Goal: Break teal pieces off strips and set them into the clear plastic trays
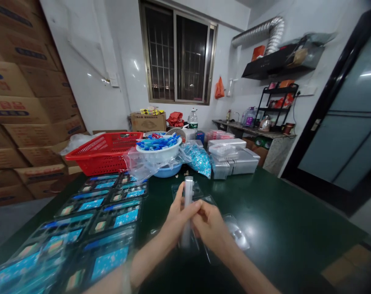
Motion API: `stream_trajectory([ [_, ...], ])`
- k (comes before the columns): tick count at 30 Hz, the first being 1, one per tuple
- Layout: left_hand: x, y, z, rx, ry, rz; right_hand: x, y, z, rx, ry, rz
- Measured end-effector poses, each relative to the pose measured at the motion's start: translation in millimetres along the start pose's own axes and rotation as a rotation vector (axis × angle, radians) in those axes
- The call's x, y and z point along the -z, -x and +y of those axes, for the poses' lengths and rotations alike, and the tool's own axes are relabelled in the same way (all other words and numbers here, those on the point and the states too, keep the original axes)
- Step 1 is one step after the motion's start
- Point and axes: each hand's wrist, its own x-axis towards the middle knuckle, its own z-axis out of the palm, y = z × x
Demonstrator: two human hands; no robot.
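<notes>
Clear plastic pieces [189, 188], pressed together into a narrow upright stack, are held over the dark green worktop [274, 208]; take them as the clock's centre, with twelve straight ahead. Farthest left, toward ten o'clock, cardboard cartons [29, 110] are piled against the wall. Rows of filled trays [109, 223] spread over the worktop between eight and ten o'clock, each with a blue pen [123, 205], a pale blue packet [126, 217] and a small striped block [100, 226] where the contents can be made out. A red basket [102, 164] sits at ten, and at eleven a white bowl [160, 156] heaped with blue pens stands above a blue basin [168, 170]. The left hand [176, 215] is closed around the plastic pieces, forefinger straight up their left side and thumb across the front. Just right of them, at three, the right hand [208, 220] has its fingers bent in, tips meeting that thumb; whether it grips any plastic I cannot tell. A clear bag of small blue items [200, 161] lies near twelve, silvery boxes [245, 161] are stacked between one and two, and a loose clear plastic shell [238, 233] rests at four, near the right hand.
</notes>
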Motion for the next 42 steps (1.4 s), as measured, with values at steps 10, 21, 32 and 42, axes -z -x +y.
stream_trajectory([
  [10, 64.0, -9, 13, 0.251, 0.336, 0.083, 99, -14, -1, -0.019, -0.404, 0.178],
  [21, 89.8, -5, 22, 0.21, 0.43, 0.231, 217, -31, 102, -0.018, -0.016, 0.478],
  [32, 70.3, -7, 18, 0.212, 0.426, 0.068, 231, -40, 107, 0.144, 1.029, 0.066],
  [42, 38.2, -19, -10, 0.341, 0.426, -0.027, 201, -53, 102, 0.187, 1.375, -0.122],
])
